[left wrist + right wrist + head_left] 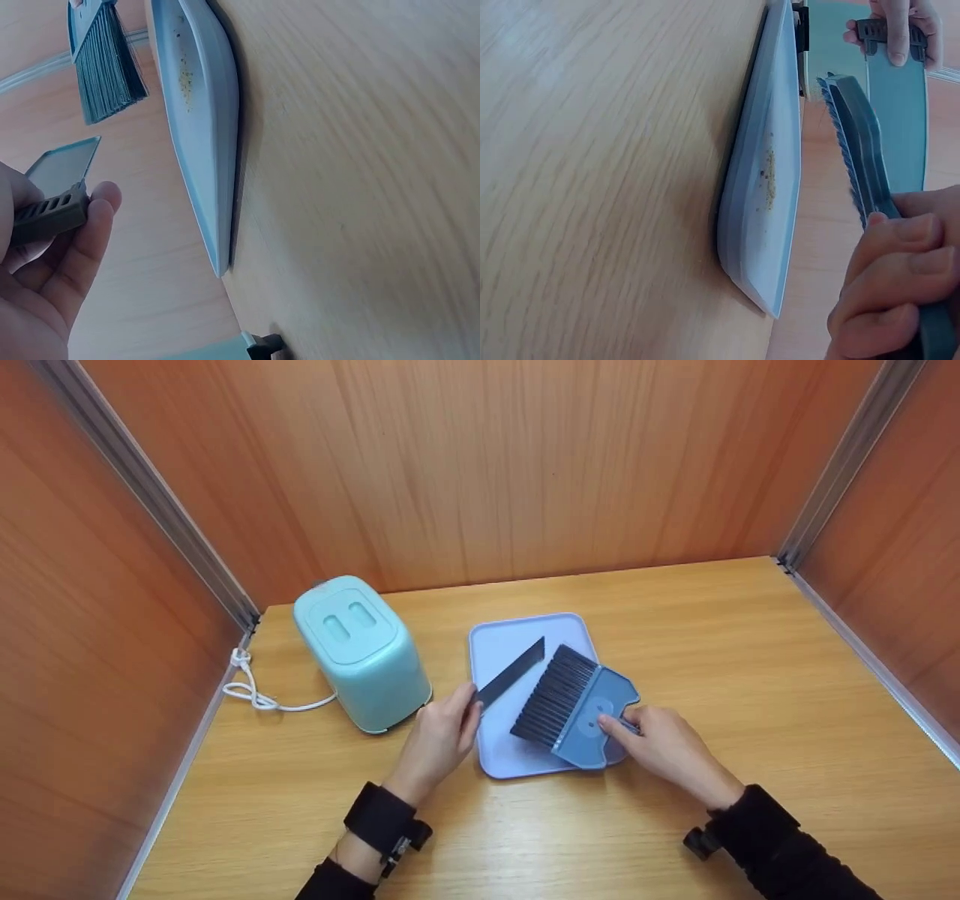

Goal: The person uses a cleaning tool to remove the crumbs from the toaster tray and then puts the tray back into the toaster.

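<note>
My left hand (441, 735) pinches a thin dark crumb tray (514, 673) by its slotted end, holding it tilted above a lilac tray (499, 757). In my right hand (667, 746) is a blue hand brush (589, 727), gripped by its handle, thumb on the flat body. Its dark bristles (555, 694) point toward the crumb tray, with a gap between them in the left wrist view. Brownish crumbs (770, 180) lie scattered on the lilac tray, which rests on the table. The crumb tray's far edge is partly behind the brush in the right wrist view.
A mint-green toaster (382, 682) with a lid on top stands left of the lilac tray, close to my left hand. Its white cord and plug (255, 694) lie by the left panel. Wood-look panels (525, 472) enclose the table (750, 660) at the back and sides.
</note>
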Tool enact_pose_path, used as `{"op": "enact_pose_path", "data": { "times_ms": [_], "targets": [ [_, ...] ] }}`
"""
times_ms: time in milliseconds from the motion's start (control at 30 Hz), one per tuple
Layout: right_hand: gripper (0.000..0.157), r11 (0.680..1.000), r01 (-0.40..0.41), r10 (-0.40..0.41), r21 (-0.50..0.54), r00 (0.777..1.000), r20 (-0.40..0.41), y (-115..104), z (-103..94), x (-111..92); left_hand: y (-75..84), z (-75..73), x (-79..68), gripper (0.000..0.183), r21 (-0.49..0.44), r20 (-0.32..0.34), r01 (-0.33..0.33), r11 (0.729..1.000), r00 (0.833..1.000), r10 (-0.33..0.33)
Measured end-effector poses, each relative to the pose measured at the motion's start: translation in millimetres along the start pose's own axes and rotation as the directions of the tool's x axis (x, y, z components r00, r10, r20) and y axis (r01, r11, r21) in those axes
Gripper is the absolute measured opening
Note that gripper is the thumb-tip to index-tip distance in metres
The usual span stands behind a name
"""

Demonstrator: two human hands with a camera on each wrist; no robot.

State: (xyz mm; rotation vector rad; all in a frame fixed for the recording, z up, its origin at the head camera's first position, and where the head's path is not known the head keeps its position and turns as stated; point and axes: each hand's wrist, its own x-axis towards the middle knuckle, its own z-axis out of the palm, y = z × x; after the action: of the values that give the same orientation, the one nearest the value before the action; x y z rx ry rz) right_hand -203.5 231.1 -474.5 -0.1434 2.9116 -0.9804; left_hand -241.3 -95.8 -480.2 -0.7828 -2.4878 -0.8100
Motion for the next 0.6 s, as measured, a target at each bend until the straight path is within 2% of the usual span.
{"op": "enact_pose_path", "data": {
  "times_ms": [133, 300, 433, 600],
  "targets": [
    [0.055, 0.998, 0.067, -0.067, -0.011, 0.997, 0.028, -6, -0.5, -4, -2.5, -0.7, 1.3, 0.003, -0.107, 0.053, 0.098, 0.989, 0.994, -0.092],
    [0.056, 0.986, 0.164, -0.160, -0.038, 0.983, 0.086, -15, 6.7, -8, -4.7, -1.9, -0.7, 0.004, -0.228, 0.124, 0.185, 0.956, 0.979, -0.160],
    [0.054, 0.970, 0.231, -0.223, -0.070, 0.969, 0.109, -22, 14.6, -9, -4.4, -2.1, -2.7, 0.003, -0.303, 0.186, 0.216, 0.928, 0.969, -0.164],
    [0.052, 0.961, 0.259, -0.248, -0.098, 0.963, 0.106, -26, 17.4, -8, -2.5, -2.6, -0.5, 0.004, -0.316, 0.202, 0.190, 0.929, 0.971, -0.129]
  ]
}}
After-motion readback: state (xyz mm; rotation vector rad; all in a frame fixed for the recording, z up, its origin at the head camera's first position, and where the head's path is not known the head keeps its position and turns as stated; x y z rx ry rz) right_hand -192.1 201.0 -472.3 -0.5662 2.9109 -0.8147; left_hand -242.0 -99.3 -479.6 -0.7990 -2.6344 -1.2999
